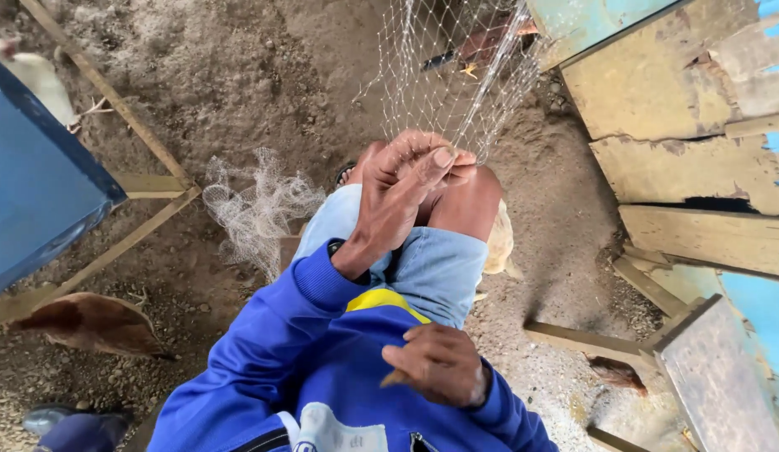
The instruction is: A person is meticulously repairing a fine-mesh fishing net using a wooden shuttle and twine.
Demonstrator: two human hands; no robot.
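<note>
— What did the left hand (398,197) do at this moment?

— It was stretched forward over the bent knee (466,201), and its fingers were pressed together, pinching the fishing net (456,75) at the point where the meshes gather. I think it held the net there to keep it tight, because the mesh fanned upward from the fingers toward the wooden boat (691,109).

— And the right hand (440,364)?

— It was close to the chest, in front of the blue jacket (322,368). The fingers were curled in, nearly closed (perhaps around a thin thread or a small tool, but I could not tell this for sure).

— Where was the rest of the net?

— A loose heap of netting (260,205) lay on the sandy ground (239,75) just beside the left leg, probably put aside so it does not tangle. A brown hen (92,322) stood near on the left.
</note>
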